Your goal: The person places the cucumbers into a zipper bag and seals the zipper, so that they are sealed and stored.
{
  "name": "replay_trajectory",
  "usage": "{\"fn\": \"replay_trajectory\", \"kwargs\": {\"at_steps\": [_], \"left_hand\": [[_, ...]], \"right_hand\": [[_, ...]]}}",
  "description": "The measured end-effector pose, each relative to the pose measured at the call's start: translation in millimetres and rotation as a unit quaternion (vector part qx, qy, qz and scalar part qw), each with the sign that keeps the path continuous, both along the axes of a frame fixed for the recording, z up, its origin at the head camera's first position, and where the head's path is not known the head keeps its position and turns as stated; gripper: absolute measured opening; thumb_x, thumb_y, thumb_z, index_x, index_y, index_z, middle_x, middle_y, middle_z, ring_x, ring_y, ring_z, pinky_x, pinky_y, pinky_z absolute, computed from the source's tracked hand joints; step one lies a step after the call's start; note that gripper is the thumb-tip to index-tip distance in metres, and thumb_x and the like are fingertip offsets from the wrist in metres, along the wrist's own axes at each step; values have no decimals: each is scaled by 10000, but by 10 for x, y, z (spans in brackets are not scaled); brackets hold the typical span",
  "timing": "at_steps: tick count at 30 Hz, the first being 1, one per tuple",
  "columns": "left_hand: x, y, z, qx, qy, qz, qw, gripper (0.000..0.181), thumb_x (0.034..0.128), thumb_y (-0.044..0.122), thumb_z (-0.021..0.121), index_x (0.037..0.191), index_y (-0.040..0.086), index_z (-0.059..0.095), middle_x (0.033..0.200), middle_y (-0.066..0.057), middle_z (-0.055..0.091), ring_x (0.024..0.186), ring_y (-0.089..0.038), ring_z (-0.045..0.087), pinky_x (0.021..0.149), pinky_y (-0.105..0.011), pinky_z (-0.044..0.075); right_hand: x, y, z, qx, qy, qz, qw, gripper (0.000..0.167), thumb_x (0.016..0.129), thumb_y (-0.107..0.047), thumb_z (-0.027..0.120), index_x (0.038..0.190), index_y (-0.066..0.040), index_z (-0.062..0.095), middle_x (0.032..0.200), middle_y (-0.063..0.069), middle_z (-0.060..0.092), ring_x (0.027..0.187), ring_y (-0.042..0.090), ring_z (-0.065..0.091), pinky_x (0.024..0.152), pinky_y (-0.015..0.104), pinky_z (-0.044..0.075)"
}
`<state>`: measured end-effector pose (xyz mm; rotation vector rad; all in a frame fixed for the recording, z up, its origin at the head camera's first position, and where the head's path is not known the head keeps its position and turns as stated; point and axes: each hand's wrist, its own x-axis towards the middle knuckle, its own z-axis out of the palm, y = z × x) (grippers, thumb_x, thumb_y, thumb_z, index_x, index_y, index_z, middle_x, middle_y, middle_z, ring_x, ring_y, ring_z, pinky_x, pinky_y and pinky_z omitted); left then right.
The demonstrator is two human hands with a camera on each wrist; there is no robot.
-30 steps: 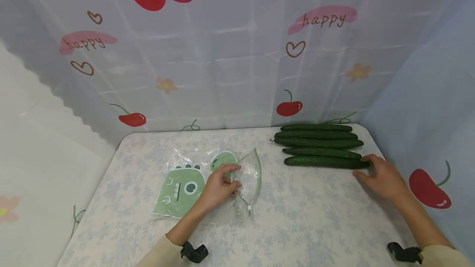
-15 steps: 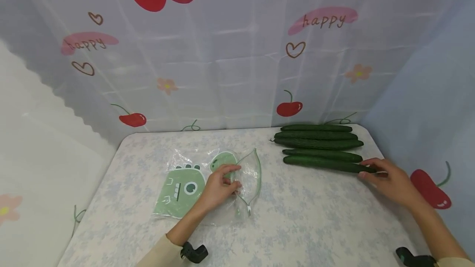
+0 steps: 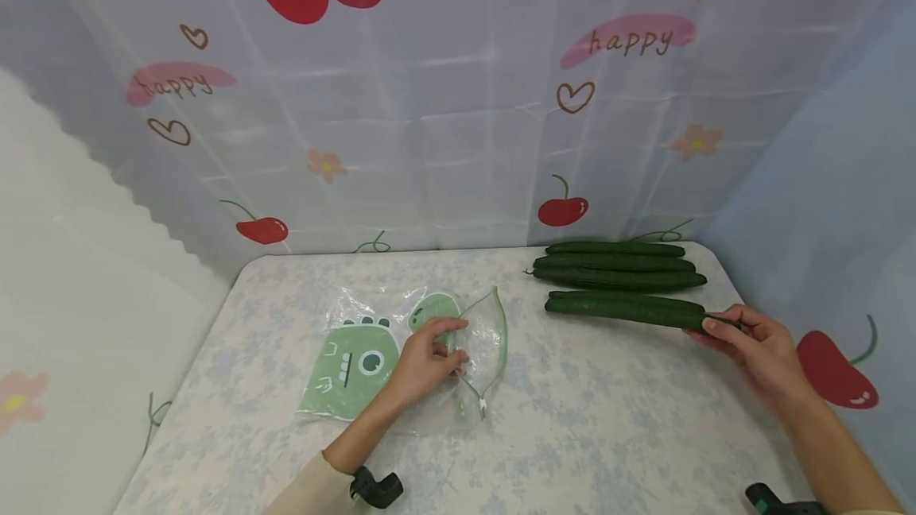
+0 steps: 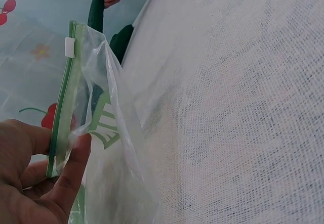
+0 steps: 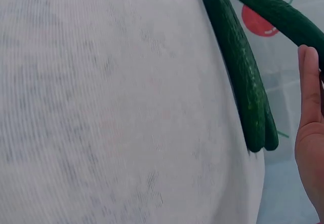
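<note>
Head cam: I've got the person's R hand [image 3: 766, 360] clamped on the R end of the held cuke [image 3: 622, 310], thumb on the near side, that tip covered. Long axis runs L–R, slightly down to the R; free end points L, twd the zip bag [image 3: 347, 376]. Cuke's on the R side of the table [image 3: 572, 427], nearest of the row; the cuke right behind it [image 3: 608, 294] is mostly hidden, and 3 back cukes [image 3: 619, 270] lie beyond, approx parallel. L hand [image 3: 425, 360] pinches the bag by its mouth, which faces R. R wrist mount [image 3: 780, 501] is cut off at the bottom.

L wrist cam: I see the green zip strip [image 4: 65, 97] betw thumb & fingers, white slider [image 4: 70, 47] up top. Held cuke angles down from the R hand at the top edge, lower end behind the bag; dark shape thru the film is hard to make out.

R wrist cam: held cuke runs diag across the top R corner, both ends out of frame. Fingers touch it, but R hand's cropped, so can't tell the grip from here alone. 2 resting cukes [image 5: 238, 72] lie side by side.
</note>
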<state>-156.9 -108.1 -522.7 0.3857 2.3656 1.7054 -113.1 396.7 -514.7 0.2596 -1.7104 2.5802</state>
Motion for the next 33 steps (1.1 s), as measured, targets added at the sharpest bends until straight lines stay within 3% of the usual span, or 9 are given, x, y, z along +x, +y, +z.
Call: {"fn": "replay_trajectory", "kwargs": {"at_steps": [3,8,16,21,33], "left_hand": [[1,5,14,-56,30,10,10000,524,919,-66,728,1434,-9,653,1498,-161,586,709,-81,717,656,-265,666],[6,10,55,-98,39,1,9999,529,924,-65,721,1445,-5,648,1506,-151,581,743,-111,739,666,-265,669],[-5,15,48,-19,88,-163,9998,518,939,-49,724,1449,-6,643,1504,-161,584,776,-199,767,673,-282,673],[-7,31,51,42,149,-332,9993,507,949,-44,715,1448,26,654,1508,-160,584,758,-181,764,670,-295,675],[17,69,150,-210,397,-463,9979,505,938,-51,690,1436,28,670,1529,-153,597,751,-121,755,646,-290,668]], "right_hand": [[-13,-96,24,-339,311,188,9988,350,1056,204,388,1049,25,689,1045,73,749,986,244,827,925,361,659],[-61,-310,101,-249,544,487,9970,385,1052,215,364,1064,-1,683,1063,64,749,1033,202,815,945,354,654],[-167,-668,49,646,269,374,9968,285,1057,144,500,1076,-74,682,1101,-32,733,971,134,817,931,326,662],[-233,-916,-61,856,85,338,9957,154,1048,91,585,1059,-31,678,1118,-36,749,980,135,820,929,334,659],[-418,-1647,-259,422,-419,246,9979,66,1017,19,691,994,-36,662,1114,-8,720,980,179,825,972,381,646]]}}
